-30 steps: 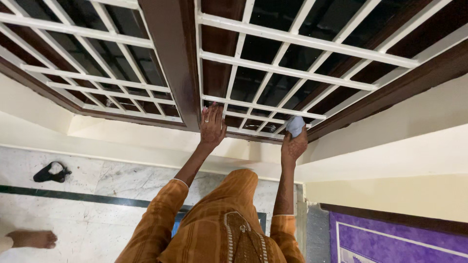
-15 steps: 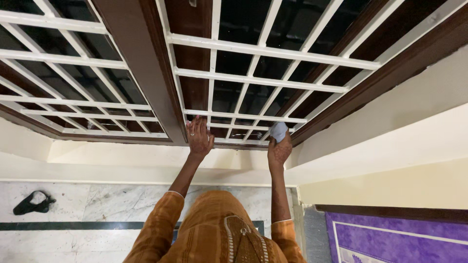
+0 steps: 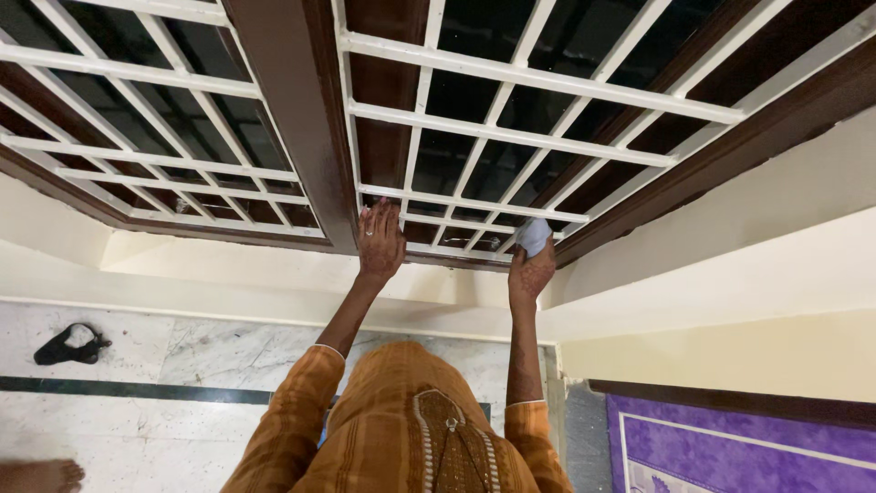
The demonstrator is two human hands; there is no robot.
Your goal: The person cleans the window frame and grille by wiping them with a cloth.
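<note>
The right hand (image 3: pixel 531 274) is closed around a small pale blue cloth (image 3: pixel 534 236), pressed to the white window grille (image 3: pixel 511 78) at its lower right corner, at about 1 o'clock from the person's body. The left hand (image 3: pixel 380 242) lies open and flat, fingers spread on the dark wooden post (image 3: pixel 292 110) and the lowest bars, at about 11 o'clock. With both arms stretched forward, my guess is that a slip of the bracing palm could tip the person toward the frame; the cloth could also snag on a bar joint or drop behind the grille. Behind the bars everything is black, so I cannot tell glass from open air. The right fingertips are hidden by the cloth, and a bare foot (image 3: pixel 41 475) at 8 o'clock is cut off by the edge
</note>
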